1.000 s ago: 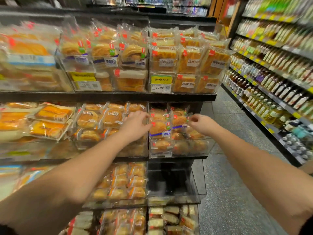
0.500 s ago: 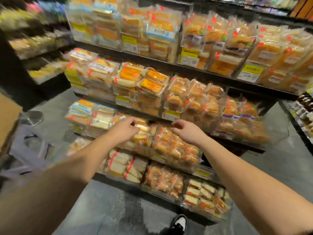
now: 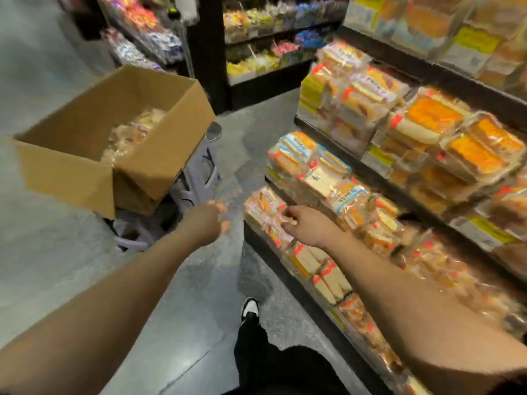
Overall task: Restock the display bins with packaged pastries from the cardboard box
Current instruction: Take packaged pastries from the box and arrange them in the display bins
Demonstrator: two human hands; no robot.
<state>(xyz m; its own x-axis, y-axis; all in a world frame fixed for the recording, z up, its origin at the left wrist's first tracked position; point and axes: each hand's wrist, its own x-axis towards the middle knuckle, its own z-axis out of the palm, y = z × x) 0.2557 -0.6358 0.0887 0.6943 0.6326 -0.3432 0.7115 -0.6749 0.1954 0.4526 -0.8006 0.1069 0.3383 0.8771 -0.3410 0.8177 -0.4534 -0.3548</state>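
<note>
1. A black trouser leg (image 3: 273, 363) and a black-and-white shoe (image 3: 250, 309) were seen nearest, on the grey floor (image 3: 51, 266).
2. Both bare forearms were stretched forward over the floor, beside the display shelves (image 3: 322, 306) on the right.
3. The left hand (image 3: 206, 220) was held in mid-air between the stool and the shelves; its fingers were blurred but appeared loosely curled, and nothing was seen in them.
4. The right hand (image 3: 305, 226) was held in front of the low shelf edge, its fingers (image 3: 289, 216) loosely curled with nothing held; whether the packets were touched could not be told.
5. Packaged pastries (image 3: 336, 195) were stacked in rows along the shelves, many marked with red stickers.
6. A grey stool (image 3: 196, 178) was standing on the floor to the left, and the cardboard box (image 3: 171, 138) was resting on it with its flaps open.
7. More wrapped pastries (image 3: 134, 135) were lying inside the box.
8. Farther back, a dark shelf unit (image 3: 273, 44) with colourful packets was seen.
</note>
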